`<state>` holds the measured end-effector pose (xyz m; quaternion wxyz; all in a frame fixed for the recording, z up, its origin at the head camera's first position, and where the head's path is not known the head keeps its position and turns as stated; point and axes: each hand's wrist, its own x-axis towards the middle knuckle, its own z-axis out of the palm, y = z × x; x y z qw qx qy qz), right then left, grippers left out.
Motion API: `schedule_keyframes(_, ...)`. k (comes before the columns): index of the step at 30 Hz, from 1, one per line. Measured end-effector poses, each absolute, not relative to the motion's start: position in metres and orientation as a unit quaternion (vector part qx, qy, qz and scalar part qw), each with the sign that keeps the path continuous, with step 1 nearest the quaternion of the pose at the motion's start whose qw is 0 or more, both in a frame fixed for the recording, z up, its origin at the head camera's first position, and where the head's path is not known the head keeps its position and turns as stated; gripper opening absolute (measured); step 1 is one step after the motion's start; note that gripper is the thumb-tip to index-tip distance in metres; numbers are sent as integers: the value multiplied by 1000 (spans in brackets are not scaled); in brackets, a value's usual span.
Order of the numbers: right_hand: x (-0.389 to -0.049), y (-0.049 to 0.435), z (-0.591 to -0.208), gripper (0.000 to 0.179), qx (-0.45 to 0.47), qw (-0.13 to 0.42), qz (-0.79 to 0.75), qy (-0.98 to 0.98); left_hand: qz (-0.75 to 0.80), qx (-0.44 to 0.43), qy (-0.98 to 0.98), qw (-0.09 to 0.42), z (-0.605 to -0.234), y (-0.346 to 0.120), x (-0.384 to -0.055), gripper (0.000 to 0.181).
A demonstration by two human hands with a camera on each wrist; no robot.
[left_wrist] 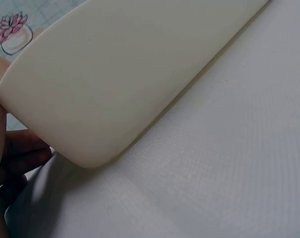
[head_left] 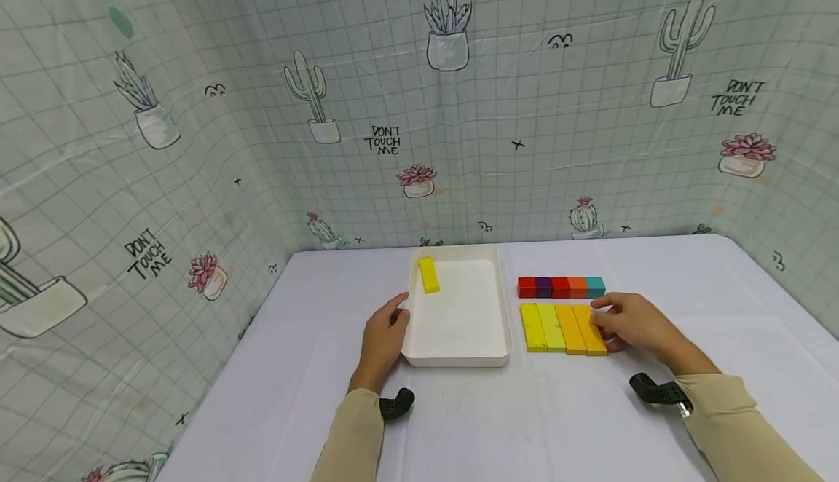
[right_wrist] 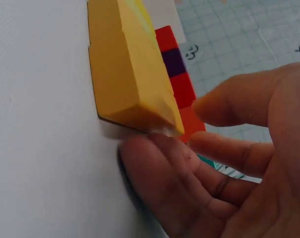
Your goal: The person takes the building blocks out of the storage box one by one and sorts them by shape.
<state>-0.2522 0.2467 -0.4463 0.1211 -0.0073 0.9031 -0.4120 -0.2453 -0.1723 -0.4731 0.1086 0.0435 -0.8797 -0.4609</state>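
A white tray lies on the table with one yellow block in its upper left part. My left hand rests against the tray's left side, its fingers at the wall; in the left wrist view the tray's outer wall hides part of that hand. Right of the tray, several yellow and orange-yellow blocks lie side by side in a row. At the right end of that row is my right hand. Its fingers are loosely bent and spread around the end block, without a visible pinch.
Behind the yellow row lies a row of small cubes in red, purple, orange and teal. A white cloth covers the table. A patterned curtain with plant drawings hangs along the back and sides.
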Motion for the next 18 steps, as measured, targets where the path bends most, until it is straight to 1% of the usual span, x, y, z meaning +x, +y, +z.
schedule_keyframes(4,-253,248,-439,46,-3,99,-403,910,-464,42,-878,107,-474,-173,-245,40)
schedule_keyframes(8,-255,242,-433,46,-22,81,-422,903,-464,51,-878,107,-473,-173,-243,40)
schedule_keyframes(12,-258,227,-428,47,-37,92,-467,879,-466,56,-876,108,-474,-173,-243,40)
schedule_keyframes(18,-264,205,-420,46,-44,103,-512,852,-466,41,-877,111,-472,-171,-243,40)
